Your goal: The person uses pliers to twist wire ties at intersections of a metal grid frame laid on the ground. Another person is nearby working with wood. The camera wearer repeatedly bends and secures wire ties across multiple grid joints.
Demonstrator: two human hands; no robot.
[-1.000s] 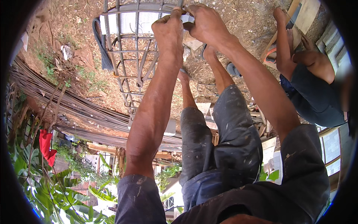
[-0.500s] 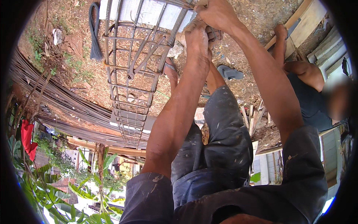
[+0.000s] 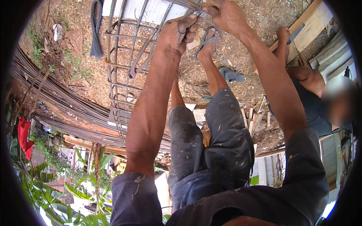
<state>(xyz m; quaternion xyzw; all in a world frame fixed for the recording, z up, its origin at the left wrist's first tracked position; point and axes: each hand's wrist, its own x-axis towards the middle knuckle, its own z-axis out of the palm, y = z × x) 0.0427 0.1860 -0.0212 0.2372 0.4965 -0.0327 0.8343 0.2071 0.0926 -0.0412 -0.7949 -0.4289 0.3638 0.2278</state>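
The person's left hand (image 3: 181, 33) is curled beside the rebar cage (image 3: 128, 36), and the right hand (image 3: 225, 16) is bent at the cage's upper corner; from here I can't tell what either grip clasps. Pincers (image 3: 132, 73) hang open-handled on the cage's bars. A looped bundle of dark wire (image 3: 96, 34) lies left of it, a grey flip-flop (image 3: 232, 74) to the right, near a seated co-worker (image 3: 307, 103).

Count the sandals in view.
2: a worn sandal on the person's right foot, and a loose sandal on the ground to its right. Another may be hidden: the left forearm covers the left foot.
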